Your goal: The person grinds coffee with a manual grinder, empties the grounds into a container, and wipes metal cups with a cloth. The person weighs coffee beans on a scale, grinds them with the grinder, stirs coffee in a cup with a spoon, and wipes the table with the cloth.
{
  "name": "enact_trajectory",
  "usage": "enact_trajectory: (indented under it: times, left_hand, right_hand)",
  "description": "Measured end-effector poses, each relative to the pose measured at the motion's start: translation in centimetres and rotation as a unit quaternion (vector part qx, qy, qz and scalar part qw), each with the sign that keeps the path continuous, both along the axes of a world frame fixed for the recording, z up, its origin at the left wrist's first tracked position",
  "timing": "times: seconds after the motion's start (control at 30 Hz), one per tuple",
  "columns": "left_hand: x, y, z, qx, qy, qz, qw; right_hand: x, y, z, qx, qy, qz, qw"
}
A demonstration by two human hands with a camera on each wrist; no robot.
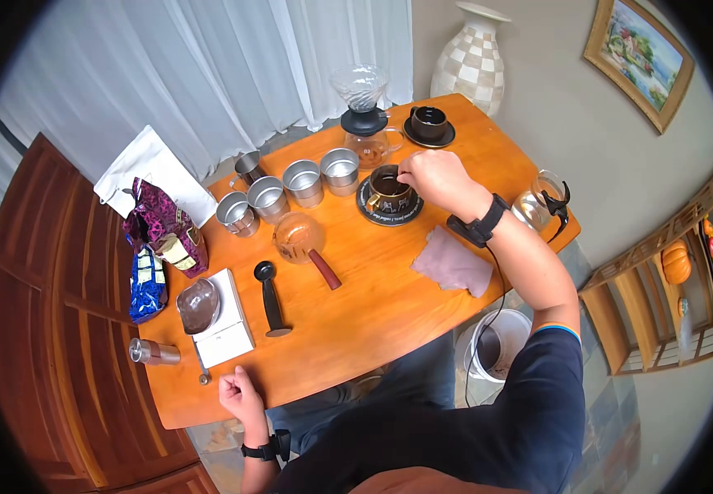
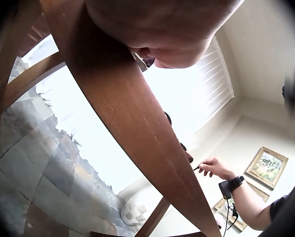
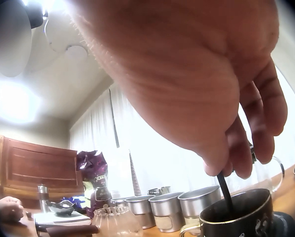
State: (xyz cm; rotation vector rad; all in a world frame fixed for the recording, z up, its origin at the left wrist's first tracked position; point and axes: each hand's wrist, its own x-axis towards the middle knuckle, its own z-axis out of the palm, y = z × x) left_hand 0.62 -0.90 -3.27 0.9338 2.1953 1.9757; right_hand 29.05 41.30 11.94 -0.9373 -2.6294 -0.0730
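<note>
My right hand (image 1: 445,179) is above a black cup (image 1: 388,202) with a gold handle, on a dark saucer (image 1: 386,220). Thumb and fingers pinch a thin dark stick (image 3: 225,191), its lower end inside the cup (image 3: 253,215) in the right wrist view; what its tip touches is hidden. Loosely curled and holding nothing visible, my left hand (image 1: 242,397) rests at the table's front edge, below a white scale (image 1: 226,337). From the left wrist view, that hand (image 2: 167,29) looms beside the table edge, while the right hand (image 2: 214,168) shows further off.
Several metal cups (image 1: 303,183) line the back, beside a glass dripper and server (image 1: 362,152). Nearer lie a red-handled glass pot (image 1: 297,235), black scoop (image 1: 271,300) and cloth (image 1: 453,262). A second black cup (image 1: 429,123) and a glass kettle (image 1: 529,207) stand right.
</note>
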Motion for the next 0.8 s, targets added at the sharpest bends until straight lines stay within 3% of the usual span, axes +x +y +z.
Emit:
enact_trajectory:
  times: [0.33,0.6,0.8]
  left_hand:
    - [0.4,0.3,0.3,-0.017,-0.009,0.006,1.000]
    - [0.2,0.3,0.0,-0.022,-0.001,0.014,1.000]
    - [0.1,0.3,-0.4,-0.020,-0.025,0.006,0.999]
  right_hand:
    - [-0.2,-0.2,-0.5,-0.001,0.070,0.037,0.997]
    - [-1.6,0.5,-0.3,-0.041,0.083,0.000,0.996]
    - [-2.1,2.7,-1.6,-0.011,0.087,-0.040,0.995]
